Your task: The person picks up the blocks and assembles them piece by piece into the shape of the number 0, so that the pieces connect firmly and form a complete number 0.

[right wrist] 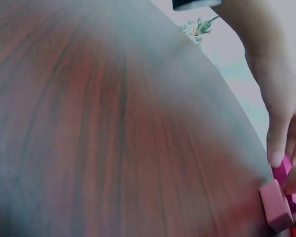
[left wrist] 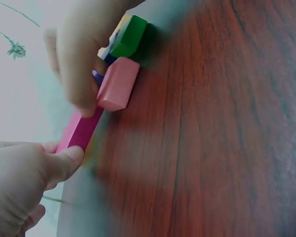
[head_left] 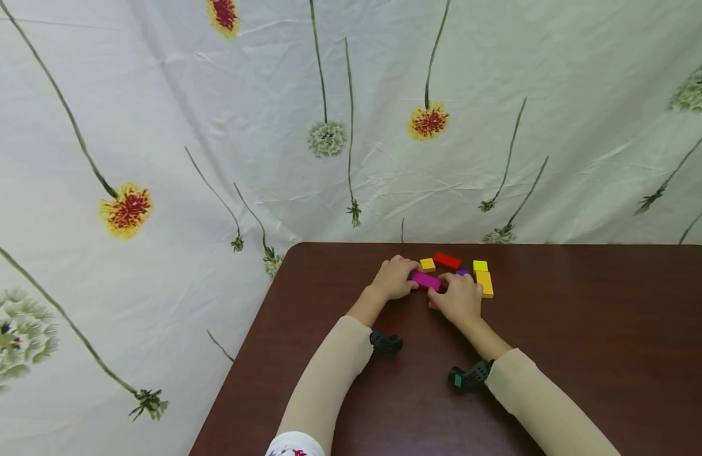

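A magenta block (head_left: 426, 280) is held between both hands near the far side of the table. Its left end is pinched by the left hand (head_left: 395, 278), whose thumb lies along the near side in the left wrist view. At the other end, the right hand (head_left: 460, 297) grips the block with its thumb and fingers. A pink block (left wrist: 119, 84) sits close beside the right hand's fingertips, partly covered by that hand in the head view. Beyond it in the left wrist view is a green block (left wrist: 129, 37).
Behind the hands lie a small yellow-orange block (head_left: 427, 265) and a red block (head_left: 447, 260). A purple block (head_left: 462, 272), a bright yellow block (head_left: 480, 266) and a longer yellow-orange one (head_left: 484, 284) are by the right hand. A flowered cloth (head_left: 373, 171) hangs behind the brown table (head_left: 590, 329).
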The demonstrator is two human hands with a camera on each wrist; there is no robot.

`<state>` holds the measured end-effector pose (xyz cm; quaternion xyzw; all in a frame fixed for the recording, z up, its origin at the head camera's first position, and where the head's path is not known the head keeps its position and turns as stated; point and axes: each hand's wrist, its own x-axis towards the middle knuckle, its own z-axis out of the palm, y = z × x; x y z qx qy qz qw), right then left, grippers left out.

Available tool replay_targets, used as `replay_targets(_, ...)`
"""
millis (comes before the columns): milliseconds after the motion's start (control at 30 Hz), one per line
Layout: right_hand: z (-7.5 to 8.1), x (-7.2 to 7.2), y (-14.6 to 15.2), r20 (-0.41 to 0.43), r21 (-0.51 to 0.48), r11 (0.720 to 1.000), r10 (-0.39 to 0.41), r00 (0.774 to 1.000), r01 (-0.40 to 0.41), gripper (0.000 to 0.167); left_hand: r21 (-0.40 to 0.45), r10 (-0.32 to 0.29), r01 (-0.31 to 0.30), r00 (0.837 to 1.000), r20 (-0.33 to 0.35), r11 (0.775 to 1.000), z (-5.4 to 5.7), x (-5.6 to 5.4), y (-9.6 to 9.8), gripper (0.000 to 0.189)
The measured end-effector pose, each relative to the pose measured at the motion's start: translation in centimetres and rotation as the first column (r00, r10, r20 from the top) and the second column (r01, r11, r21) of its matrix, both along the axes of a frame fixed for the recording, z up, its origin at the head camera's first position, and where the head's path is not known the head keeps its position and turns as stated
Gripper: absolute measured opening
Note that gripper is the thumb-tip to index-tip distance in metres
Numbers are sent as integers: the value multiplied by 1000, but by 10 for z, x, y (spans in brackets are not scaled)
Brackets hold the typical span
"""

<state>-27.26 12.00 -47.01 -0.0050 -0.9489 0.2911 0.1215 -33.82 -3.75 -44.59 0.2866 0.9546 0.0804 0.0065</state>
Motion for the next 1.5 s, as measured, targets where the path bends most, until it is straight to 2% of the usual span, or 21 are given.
replay_targets(133,3,3,8,-23,-33,998,61,998,-62,40,106,1,-4,1000,28,994,1,4,-5,31)
replay_targets(300,7,11,20,-106,-62,984,158,982,-166,36,209,-19,11,999,34,978,3,14,-11,30)
replay_targets(433,9,20,29,-157,-112,963,228,961,-246,32,274,-63,58,998,9,960,4,26,-15,30)
replay_targets(533,9,29,34,-164,-157,945,260,952,-285,31,308,-101,99,995,-8,946,6,40,-20,30)
replay_targets(767,12,57,44,-208,-199,904,338,918,-378,28,330,-164,167,986,-36,929,13,76,-28,32)
replay_targets(1100,2,95,57,-314,-156,875,395,863,-458,28,368,-234,229,972,-30,901,8,120,-25,32)
replay_targets(1300,-1,113,63,-328,-154,840,453,829,-520,33,369,-271,258,962,-15,893,3,139,-24,30)
replay_targets(1500,-7,129,70,-322,-142,818,494,807,-557,35,367,-342,324,940,-18,872,-6,151,-22,31)
